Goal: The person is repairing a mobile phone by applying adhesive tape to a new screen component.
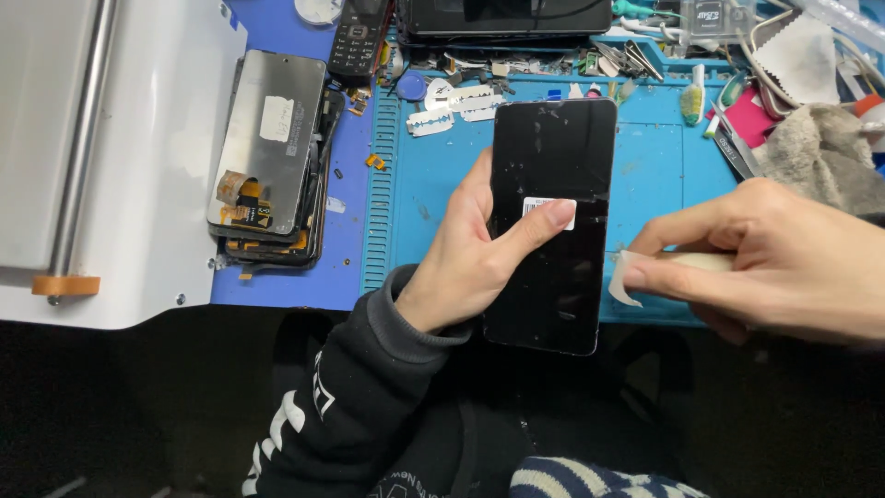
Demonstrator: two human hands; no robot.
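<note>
My left hand (pixel 470 254) grips a black phone screen panel (pixel 553 166) from its left edge, with the index finger laid across a small white sticker (pixel 536 205) on its face. The panel stands lengthwise over the front of the blue work mat (pixel 645 175). My right hand (pixel 784 263) is to the right of the panel and pinches a small pale scraper-like tool with a bit of white film (pixel 622 281) at its tip, just beside the panel's right edge.
A stack of removed screen assemblies (pixel 272 157) lies left of the mat. A white machine (pixel 111 157) fills the far left. A keypad phone (pixel 358 37), a dark device (pixel 507 17), tweezers, a grey cloth (pixel 820 152) and small parts crowd the back.
</note>
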